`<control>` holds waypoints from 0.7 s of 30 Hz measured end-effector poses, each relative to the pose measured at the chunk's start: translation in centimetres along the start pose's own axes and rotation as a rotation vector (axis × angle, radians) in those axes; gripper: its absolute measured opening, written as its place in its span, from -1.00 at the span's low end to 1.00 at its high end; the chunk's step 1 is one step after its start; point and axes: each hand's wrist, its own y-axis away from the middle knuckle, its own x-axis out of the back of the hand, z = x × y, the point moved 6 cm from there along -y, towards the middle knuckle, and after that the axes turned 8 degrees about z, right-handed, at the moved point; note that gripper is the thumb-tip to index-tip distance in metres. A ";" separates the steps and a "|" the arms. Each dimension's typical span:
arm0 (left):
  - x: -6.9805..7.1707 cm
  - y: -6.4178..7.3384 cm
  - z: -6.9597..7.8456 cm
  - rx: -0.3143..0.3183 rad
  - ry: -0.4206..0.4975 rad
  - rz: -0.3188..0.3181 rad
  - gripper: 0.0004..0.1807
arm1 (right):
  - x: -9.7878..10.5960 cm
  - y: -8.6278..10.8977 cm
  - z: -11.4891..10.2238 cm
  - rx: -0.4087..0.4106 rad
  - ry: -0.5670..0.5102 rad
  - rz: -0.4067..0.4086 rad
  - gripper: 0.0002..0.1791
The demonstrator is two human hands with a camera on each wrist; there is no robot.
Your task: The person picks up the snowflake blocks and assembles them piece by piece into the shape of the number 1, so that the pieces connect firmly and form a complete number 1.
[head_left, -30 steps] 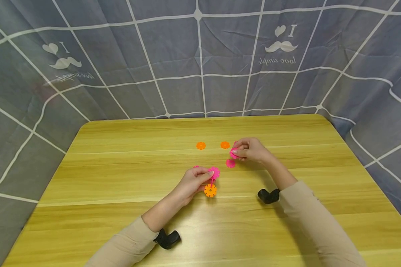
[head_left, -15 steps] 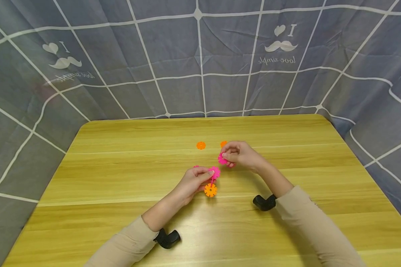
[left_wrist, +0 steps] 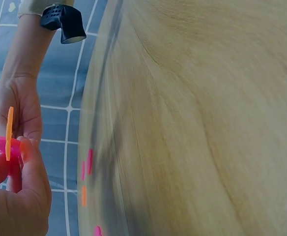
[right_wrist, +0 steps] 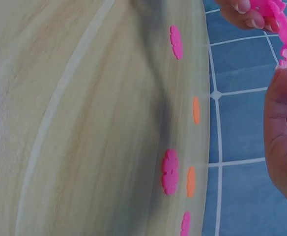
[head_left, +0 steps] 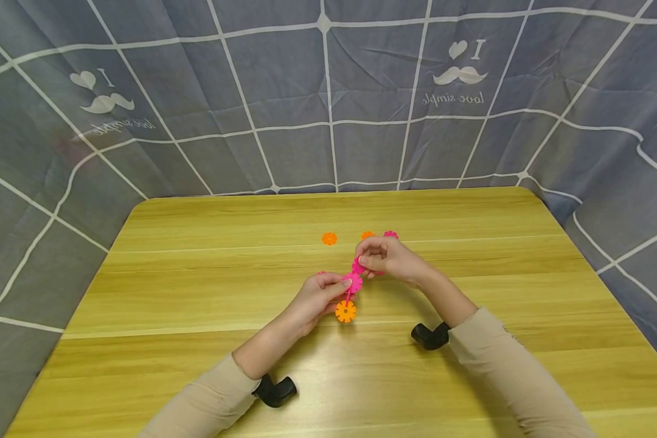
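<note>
1. Left hand (head_left: 313, 299) pinches a pink notched disc (head_left: 354, 282), linked on its near side to an orange disc (head_left: 345, 311).
2. Right hand (head_left: 391, 260), fingertips together, pinches a second pink disc (head_left: 356, 266) at its far side, edges seemingly touching.
3. Loose orange discs (head_left: 329, 238) and pink discs (head_left: 391, 235) lie beyond on the surface (head_left: 197, 274).

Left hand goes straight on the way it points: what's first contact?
Likely the pink notched disc pinched by the right hand, just beyond the left hand; any depth gap there is hard to judge.
</note>
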 end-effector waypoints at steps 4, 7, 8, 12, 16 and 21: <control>-0.1 0.0 0.0 -0.018 0.013 -0.016 -0.72 | -0.3 0.1 0.2 -0.013 -0.009 -0.004 -0.89; -0.1 0.0 0.0 -0.044 0.014 -0.008 -0.72 | -0.4 0.2 0.2 -0.013 -0.021 0.026 -0.83; -0.1 0.0 0.0 -0.046 0.014 0.002 -0.73 | -0.5 0.2 0.2 -0.008 -0.022 0.039 -0.79; 0.1 0.0 0.1 -0.074 0.003 0.059 -0.76 | -0.7 0.3 0.0 0.008 -0.011 0.101 -0.67; 0.4 -0.1 0.2 -0.108 -0.016 0.123 -0.79 | -1.1 0.4 0.0 -0.004 -0.028 0.172 -0.64; 0.6 0.2 0.5 -0.142 -0.046 0.167 -0.82 | -1.8 0.6 -0.5 0.045 0.022 0.262 -0.71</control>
